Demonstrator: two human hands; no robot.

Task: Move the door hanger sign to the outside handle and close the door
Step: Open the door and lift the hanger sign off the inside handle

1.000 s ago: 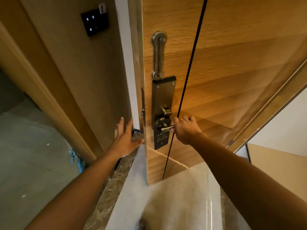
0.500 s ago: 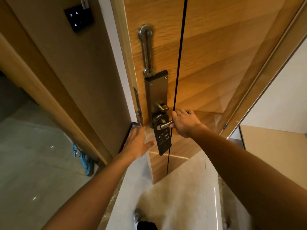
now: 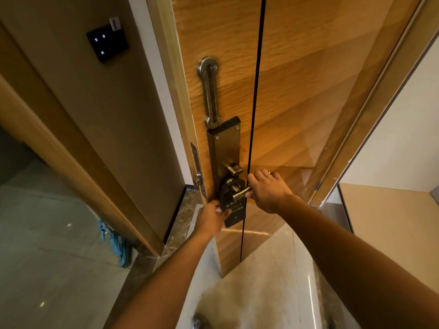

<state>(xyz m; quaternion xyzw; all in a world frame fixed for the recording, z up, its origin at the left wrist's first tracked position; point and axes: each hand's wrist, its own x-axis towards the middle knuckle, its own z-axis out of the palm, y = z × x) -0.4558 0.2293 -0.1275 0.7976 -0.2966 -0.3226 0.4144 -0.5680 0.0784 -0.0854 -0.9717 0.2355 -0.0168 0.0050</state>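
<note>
The left hand (image 3: 212,218) pinches the sign (image 3: 234,210) at its left edge, fingers closed on it. The right hand (image 3: 267,189) is clenched around the lever (image 3: 241,193). The sign (dark, pale lettering) hangs from that lever on the door (image 3: 308,91); a switch panel (image 3: 107,42) sits at 10 o'clock.

door hanger sign (image 3: 234,210) | pale lettering in several lines | too small and blurred to read
</note>
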